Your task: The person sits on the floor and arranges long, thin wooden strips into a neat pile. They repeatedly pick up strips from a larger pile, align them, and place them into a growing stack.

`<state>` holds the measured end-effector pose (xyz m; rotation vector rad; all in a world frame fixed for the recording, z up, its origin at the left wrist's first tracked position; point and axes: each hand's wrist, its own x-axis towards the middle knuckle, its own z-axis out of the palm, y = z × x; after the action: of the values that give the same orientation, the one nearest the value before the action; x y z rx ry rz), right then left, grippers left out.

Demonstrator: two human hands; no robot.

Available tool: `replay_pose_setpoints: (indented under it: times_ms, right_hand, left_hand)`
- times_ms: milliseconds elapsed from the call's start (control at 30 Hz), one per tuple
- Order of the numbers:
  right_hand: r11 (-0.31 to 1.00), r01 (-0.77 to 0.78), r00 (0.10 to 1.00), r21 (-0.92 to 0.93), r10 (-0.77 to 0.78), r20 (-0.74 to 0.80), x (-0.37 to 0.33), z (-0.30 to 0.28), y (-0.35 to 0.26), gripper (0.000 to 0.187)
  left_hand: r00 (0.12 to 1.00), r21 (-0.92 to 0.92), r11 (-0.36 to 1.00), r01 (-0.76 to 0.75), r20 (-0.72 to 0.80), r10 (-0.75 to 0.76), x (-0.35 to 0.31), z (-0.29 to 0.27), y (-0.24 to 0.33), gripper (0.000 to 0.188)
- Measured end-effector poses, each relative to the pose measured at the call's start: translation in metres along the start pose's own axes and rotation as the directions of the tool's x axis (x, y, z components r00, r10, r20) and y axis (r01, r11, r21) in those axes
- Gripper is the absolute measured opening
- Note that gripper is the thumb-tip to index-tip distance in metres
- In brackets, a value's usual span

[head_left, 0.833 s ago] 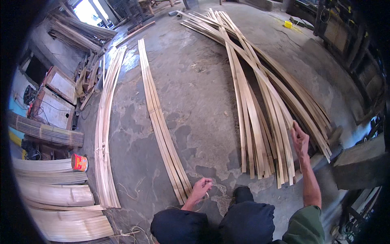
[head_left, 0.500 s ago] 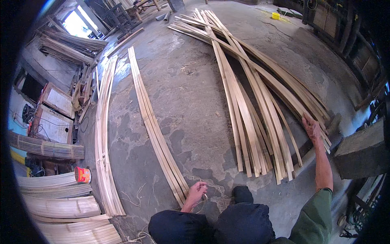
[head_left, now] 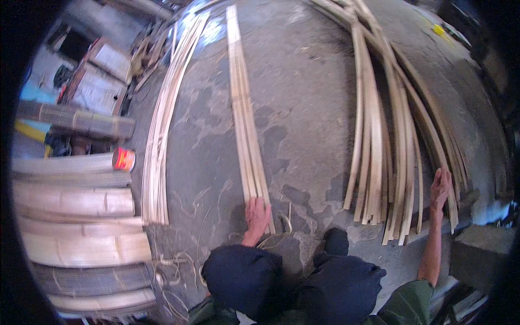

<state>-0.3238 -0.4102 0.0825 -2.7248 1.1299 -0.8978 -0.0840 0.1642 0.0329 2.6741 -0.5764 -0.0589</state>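
Left hand (head_left: pixel 258 212): flat, fingers spread on near end of middle slat row (head_left: pixel 244 114)
Right hand (head_left: pixel 440 187): fingers open, resting on unsorted slat pile (head_left: pixel 387 135)
Progress: two rows laid on floor (head_left: pixel 303 81); large pile left

A grey, cracked concrete floor (head_left: pixel 303 97) is seen, brightly lit at the far left. Thick bamboo poles (head_left: pixel 76 200) are stacked at the near left beside an orange can (head_left: pixel 124 159).

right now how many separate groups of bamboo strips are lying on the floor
3: a curved bundle at left, a straight narrow row in the middle under the left hand, and a fanned pile at right touched by the right hand. More may lie outside the view.
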Motion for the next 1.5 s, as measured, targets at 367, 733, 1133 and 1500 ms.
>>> replay_pose_setpoints:
  times_ms: [367, 733, 1133, 1500]
  right_hand:
    - [0.426, -0.744, 0.365, 0.515, -0.385, 0.847, -0.187, 0.101, -0.382, 0.028]
    - [0.611, -0.635, 0.352, 0.474, -0.317, 0.881, -0.199, 0.119, -0.438, 0.035]
    - [0.374, -0.488, 0.871, 0.789, 0.143, 0.471, -0.041, -0.041, -0.374, 0.028]
    - [0.6, -0.426, 0.896, 0.678, 0.176, 0.408, -0.042, -0.022, -0.312, 0.046]
  left_hand:
    - [0.977, -0.244, 0.953, 0.182, -0.062, -0.202, -0.008, 0.045, -0.001, 0.033]
    - [0.952, -0.498, 0.813, 0.3, 0.097, -0.292, -0.006, 0.017, 0.002, 0.037]
    - [0.998, -0.059, 0.997, 0.043, -0.038, -0.045, -0.01, 0.031, -0.005, 0.059]
    - [1.0, -0.033, 0.999, -0.003, -0.024, 0.002, -0.01, 0.017, 0.004, 0.059]
